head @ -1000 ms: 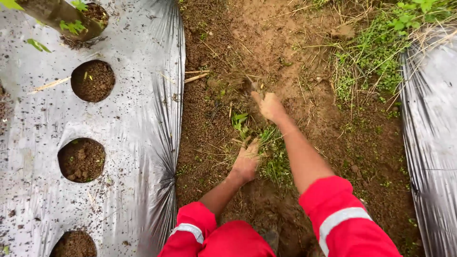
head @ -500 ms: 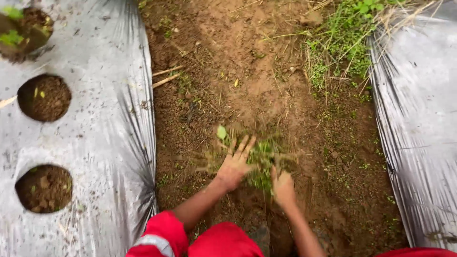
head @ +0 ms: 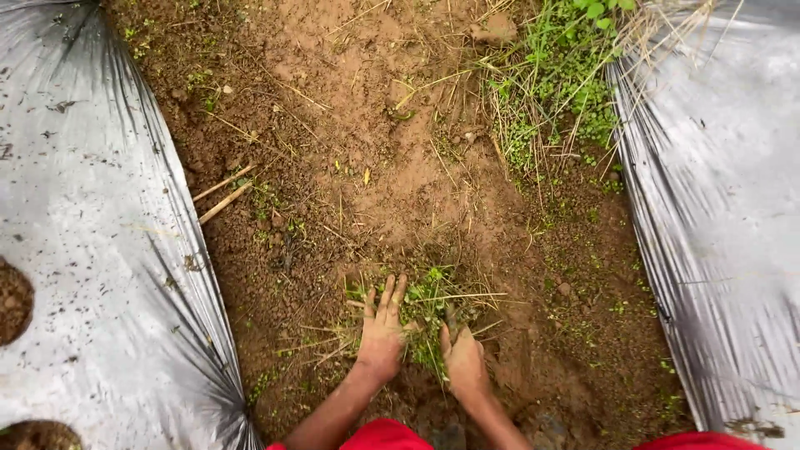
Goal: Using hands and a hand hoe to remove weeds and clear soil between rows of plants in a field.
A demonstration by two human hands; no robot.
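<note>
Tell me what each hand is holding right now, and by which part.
Both hands are on a clump of weeds in the dirt furrow. The left hand lies over its left side, fingers spread; the right hand is at its base. A closed grip cannot be told.

The soil point(head: 367, 125) is reddish brown, paler orange-tan up the middle and darker at its edges. The weeds point(head: 425, 308) are bright green, mixed with straw-yellow dry stems. The plastic sheet point(head: 92, 233) is glossy silver-grey, flecked with dark specks, probably dirt. The sleeve point(head: 383, 436) is red. Two sticks point(head: 223, 193) are pale tan.
</note>
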